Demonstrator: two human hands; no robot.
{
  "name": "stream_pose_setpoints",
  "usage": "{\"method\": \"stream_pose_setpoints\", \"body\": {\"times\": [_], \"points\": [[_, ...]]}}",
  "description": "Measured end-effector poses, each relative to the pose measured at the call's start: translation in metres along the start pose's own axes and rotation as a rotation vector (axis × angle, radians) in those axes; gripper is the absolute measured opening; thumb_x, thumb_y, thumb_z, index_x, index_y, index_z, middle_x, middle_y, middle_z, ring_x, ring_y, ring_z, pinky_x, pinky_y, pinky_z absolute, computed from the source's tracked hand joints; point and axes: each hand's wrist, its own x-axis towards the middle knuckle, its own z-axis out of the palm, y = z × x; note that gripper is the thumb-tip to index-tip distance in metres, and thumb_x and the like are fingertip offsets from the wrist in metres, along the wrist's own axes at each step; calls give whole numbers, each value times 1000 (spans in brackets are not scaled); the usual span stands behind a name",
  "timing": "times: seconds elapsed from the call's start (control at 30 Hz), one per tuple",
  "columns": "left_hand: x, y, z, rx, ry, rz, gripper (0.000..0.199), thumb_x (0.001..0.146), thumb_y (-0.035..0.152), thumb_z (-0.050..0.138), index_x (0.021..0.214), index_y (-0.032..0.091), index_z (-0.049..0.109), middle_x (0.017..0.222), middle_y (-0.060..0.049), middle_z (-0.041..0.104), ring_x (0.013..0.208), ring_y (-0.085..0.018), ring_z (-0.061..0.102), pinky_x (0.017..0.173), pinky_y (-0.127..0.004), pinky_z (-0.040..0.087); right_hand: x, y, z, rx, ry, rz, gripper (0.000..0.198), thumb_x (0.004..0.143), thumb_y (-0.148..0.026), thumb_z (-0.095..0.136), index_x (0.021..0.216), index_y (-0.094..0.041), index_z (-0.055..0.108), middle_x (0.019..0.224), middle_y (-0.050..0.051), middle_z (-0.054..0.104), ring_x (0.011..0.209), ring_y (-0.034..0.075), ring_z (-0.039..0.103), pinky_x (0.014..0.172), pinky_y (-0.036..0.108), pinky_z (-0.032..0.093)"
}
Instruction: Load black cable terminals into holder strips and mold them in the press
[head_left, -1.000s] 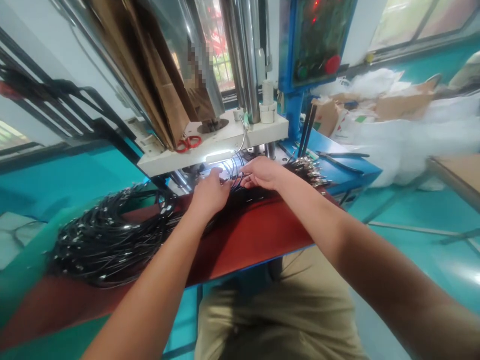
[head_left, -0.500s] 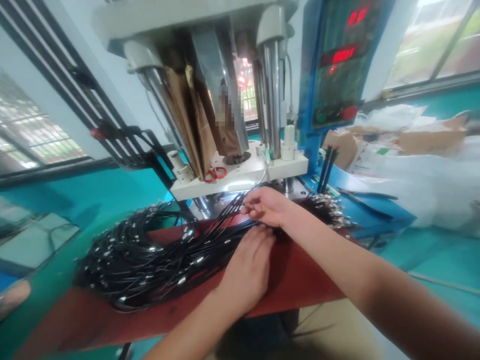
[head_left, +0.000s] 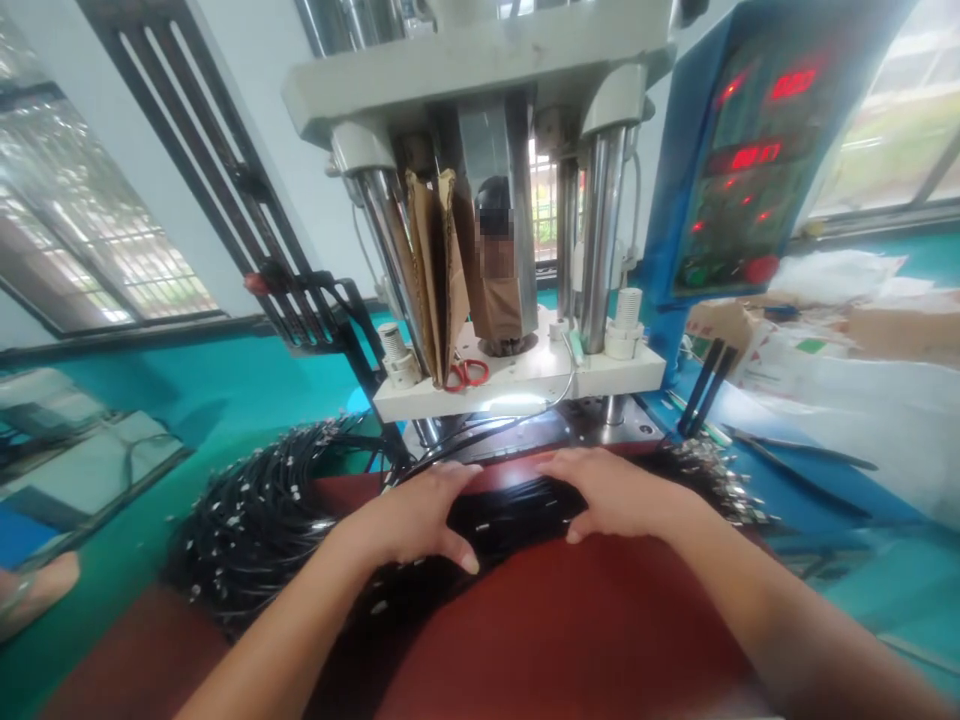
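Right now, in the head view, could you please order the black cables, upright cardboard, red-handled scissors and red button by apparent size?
1. Black cables
2. Upright cardboard
3. Red-handled scissors and red button: too close in apparent size to rank.

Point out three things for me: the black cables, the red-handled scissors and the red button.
Black cables (head_left: 517,512): head view, middle stretch of the bundle.
Red-handled scissors (head_left: 466,373): head view, where the handle loops meet.
Red button (head_left: 762,269): head view, middle of its cap.

One pair of scissors (head_left: 466,373), one red button (head_left: 761,270), two threaded posts (head_left: 629,310); black cables (head_left: 259,530), probably dozens.
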Motion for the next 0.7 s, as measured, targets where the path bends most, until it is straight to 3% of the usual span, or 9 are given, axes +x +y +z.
{"method": "stream_pose_setpoints", "body": {"times": [0.17, 0.27, 0.37, 0.47, 0.7], "points": [[13, -1, -5, -55, -97, 9, 83, 61, 61, 72, 132, 24, 50, 132, -10, 55, 119, -30, 51, 100, -37, 40, -1, 0, -8, 57, 13, 9, 76, 64, -33, 81, 134, -26, 52, 134, 9, 52, 119, 31, 49, 101, 41, 36], [16, 2, 2, -127, -28, 28, 56, 80, 58, 56, 125, 25, 56, 123, -7, 60, 111, -25, 56, 95, -33, 42, 1, -5, -6, 89, 90, -45, 64, 71, -41, 76, 129, -24, 56, 127, 9, 57, 113, 28, 52, 98, 39, 40], [18, 0, 12, -179, 79, 21, 35, 93, 41, 40, 115, 25, 61, 113, -5, 64, 103, -21, 59, 92, -32, 41, 7, -11, 2, 90, 212, -63, 40, 88, -42, 58, 123, -22, 61, 116, 9, 63, 107, 25, 55, 96, 37, 40], [22, -4, 22, -208, 134, -17, 28, 92, 32, 42, 107, 24, 64, 107, -5, 65, 99, -22, 60, 90, -32, 42, 14, -14, 11, 32, 282, -43, 30, 95, -35, 47, 115, -22, 65, 106, 8, 67, 100, 24, 57, 92, 38, 41], [25, -8, 30, -267, 227, -58, 21, 90, 29, 43, 95, 24, 63, 95, -3, 65, 92, -21, 59, 83, -31, 42, 19, -13, 17, 5, 317, -52, 26, 96, -28, 46, 104, -22, 69, 89, 7, 66, 88, 22, 56, 83, 35, 43]]}}
